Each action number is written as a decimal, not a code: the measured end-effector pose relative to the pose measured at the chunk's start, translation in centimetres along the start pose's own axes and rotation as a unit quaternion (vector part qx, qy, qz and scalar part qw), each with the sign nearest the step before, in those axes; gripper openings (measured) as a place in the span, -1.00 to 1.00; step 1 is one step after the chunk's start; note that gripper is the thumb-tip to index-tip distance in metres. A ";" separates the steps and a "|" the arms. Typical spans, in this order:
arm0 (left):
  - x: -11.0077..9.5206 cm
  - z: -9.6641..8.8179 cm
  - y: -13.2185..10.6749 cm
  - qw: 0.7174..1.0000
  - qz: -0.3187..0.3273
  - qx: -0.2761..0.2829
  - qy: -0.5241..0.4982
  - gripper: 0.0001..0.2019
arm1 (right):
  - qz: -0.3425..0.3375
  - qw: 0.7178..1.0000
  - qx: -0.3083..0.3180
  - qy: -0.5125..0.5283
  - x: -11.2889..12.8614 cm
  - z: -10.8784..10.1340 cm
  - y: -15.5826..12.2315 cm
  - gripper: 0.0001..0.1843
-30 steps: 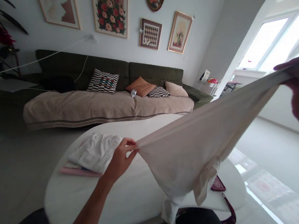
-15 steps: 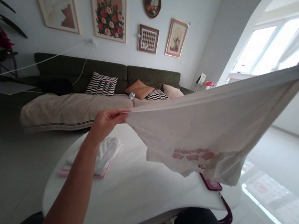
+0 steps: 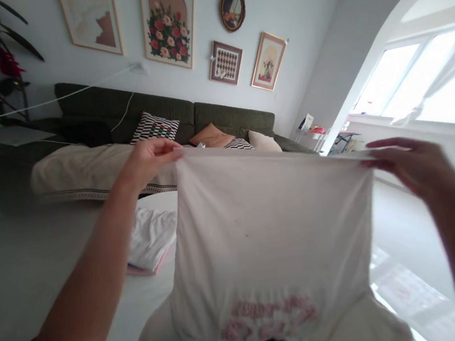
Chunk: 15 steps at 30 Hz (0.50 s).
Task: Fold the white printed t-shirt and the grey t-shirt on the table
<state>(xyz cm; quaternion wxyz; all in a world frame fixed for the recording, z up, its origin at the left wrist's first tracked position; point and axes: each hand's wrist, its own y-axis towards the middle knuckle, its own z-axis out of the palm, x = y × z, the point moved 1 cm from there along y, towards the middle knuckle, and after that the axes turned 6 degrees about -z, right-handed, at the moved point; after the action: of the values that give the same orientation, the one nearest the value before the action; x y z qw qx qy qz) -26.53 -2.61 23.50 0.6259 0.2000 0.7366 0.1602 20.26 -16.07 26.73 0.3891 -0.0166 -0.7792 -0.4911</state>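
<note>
A white T-shirt (image 3: 274, 230) with blurred pink lettering hangs stretched out in front of me, its hem up and its sleeves down. My left hand (image 3: 156, 153) pinches the hem's left corner between thumb and fingers. At the right end, my right hand (image 3: 405, 160) grips the other corner. The cloth is taut between both hands and covers most of the table. Left of the shirt, a stack of folded clothes (image 3: 153, 235), white over pink, lies on the white table (image 3: 123, 317).
Beyond the table stands a dark green sofa (image 3: 167, 101) with a beige throw (image 3: 69, 171) and several cushions. A plant (image 3: 5, 63) rises at the far left, near a white cable. Windows (image 3: 408, 75) open the wall at right.
My right hand has come in from the right edge, and the shirt now hangs squarely instead of slanting. My left hand has risen slightly. The phone on the table is now hidden.
</note>
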 end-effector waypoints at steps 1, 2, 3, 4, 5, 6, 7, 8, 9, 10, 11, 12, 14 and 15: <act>1.8 1.0 1.0 1.000 -0.012 -0.003 0.010 -0.77 | 0.062 0.997 0.033 0.011 -1.2 1.2 0.2 -0.81; 3.4 1.9 1.9 1.000 -0.021 -0.009 0.016 -0.79 | 0.115 0.991 0.055 0.024 -2.2 2.6 0.3 -0.85; 4.6 2.7 2.7 0.999 -0.026 -0.020 0.016 -0.80 | 0.148 0.987 0.058 0.038 -3.1 3.9 0.5 -0.87; 5.4 3.4 3.4 0.999 -0.026 -0.033 0.013 -0.80 | 0.152 0.986 0.038 0.050 -3.7 5.1 0.8 -0.88; 5.8 4.0 4.1 0.999 -0.021 -0.048 0.006 -0.80 | 0.144 0.988 0.008 0.062 -3.9 6.1 1.2 -0.90; 5.7 4.3 4.7 0.998 -0.012 -0.064 -0.004 -0.80 | 0.131 0.988 -0.027 0.075 -3.9 6.8 1.8 -0.91; 5.2 4.5 5.2 0.997 0.001 -0.080 -0.014 -0.81 | 0.114 0.988 -0.063 0.088 -3.6 7.1 2.4 -0.94; 4.5 4.5 5.4 0.995 0.014 -0.095 -0.025 -0.82 | 0.095 0.986 -0.096 0.102 -3.2 7.1 2.9 -0.95; 3.7 4.4 5.5 0.993 0.028 -0.107 -0.035 -0.83 | 0.076 0.983 -0.123 0.117 -2.7 6.8 3.3 -0.94; 3.0 4.2 5.2 0.992 0.042 -0.113 -0.044 -0.83 | 0.059 0.979 -0.143 0.131 -2.2 6.3 3.4 -0.93; 2.4 3.9 4.6 0.991 0.054 -0.116 -0.049 -0.84 | 0.045 0.976 -0.157 0.142 -1.9 5.7 3.0 -0.91; 2.0 3.8 3.7 0.990 0.061 -0.113 -0.049 -0.84 | 0.035 0.974 -0.168 0.149 -1.8 5.1 2.3 -0.89; 2.4 3.6 0.9 0.993 0.051 -0.098 -0.038 -0.83 | 0.033 0.972 -0.180 0.145 -2.7 3.9 -0.7 -0.84; 3.2 3.7 -1.0 0.996 0.030 -0.083 -0.028 -0.82 | 0.042 0.974 -0.181 0.133 -3.6 3.4 -2.8 -0.79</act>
<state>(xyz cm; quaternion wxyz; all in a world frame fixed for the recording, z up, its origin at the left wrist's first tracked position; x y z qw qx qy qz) -23.44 -1.90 19.68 0.6555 0.1734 0.6968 0.2338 19.65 -13.56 21.63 0.4997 -0.0538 -0.6176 -0.6050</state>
